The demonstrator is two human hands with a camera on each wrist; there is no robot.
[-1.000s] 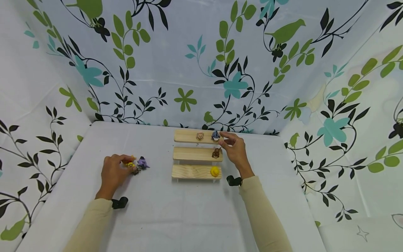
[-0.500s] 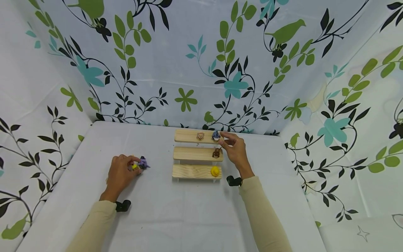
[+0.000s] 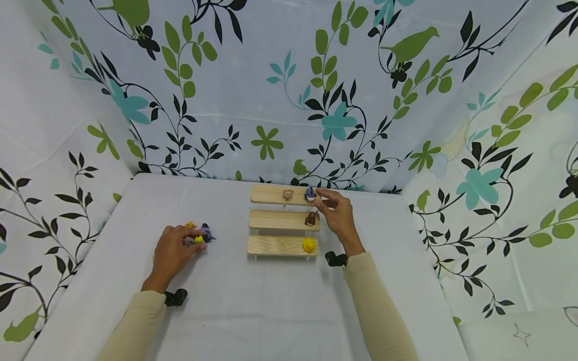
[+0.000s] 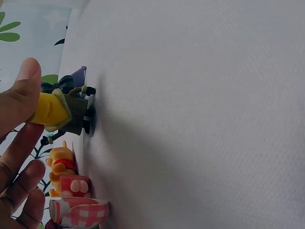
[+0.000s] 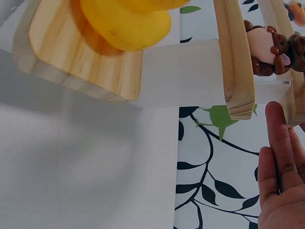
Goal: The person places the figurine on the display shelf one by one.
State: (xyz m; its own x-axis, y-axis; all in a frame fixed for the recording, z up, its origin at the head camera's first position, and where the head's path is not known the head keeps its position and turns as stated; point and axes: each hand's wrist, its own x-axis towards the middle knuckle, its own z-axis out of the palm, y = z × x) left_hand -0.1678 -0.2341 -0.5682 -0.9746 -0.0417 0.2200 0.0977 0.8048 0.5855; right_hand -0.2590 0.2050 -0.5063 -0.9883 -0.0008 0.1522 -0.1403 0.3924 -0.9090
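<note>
My left hand (image 3: 171, 255) pinches the yellow top of a small toy figurine (image 4: 50, 109) between thumb and fingers. Its dark lower part and feet stand at the table surface. Close by are a purple figurine (image 3: 206, 232) and an orange-yellow bear figurine (image 4: 61, 162). My right hand (image 3: 336, 213) grips the right end of the top board of a three-tier wooden stand (image 3: 271, 219); its thumb and index finger are outside the right wrist view. Beside these fingers sits a blue-and-white figurine (image 3: 309, 194) on that board.
A beige figurine (image 3: 287, 194) shares the top board. A brown figurine (image 3: 310, 218) sits on the middle board, and a yellow piece (image 3: 309, 244) on the bottom one. A red-checked object (image 4: 83, 212) lies near the left hand. Patterned cloth (image 3: 226, 100) rises behind the table.
My left hand has shifted slightly right, toward the purple figurine, and grips the yellow-topped figurine. The right hand has stayed at the stand.
</note>
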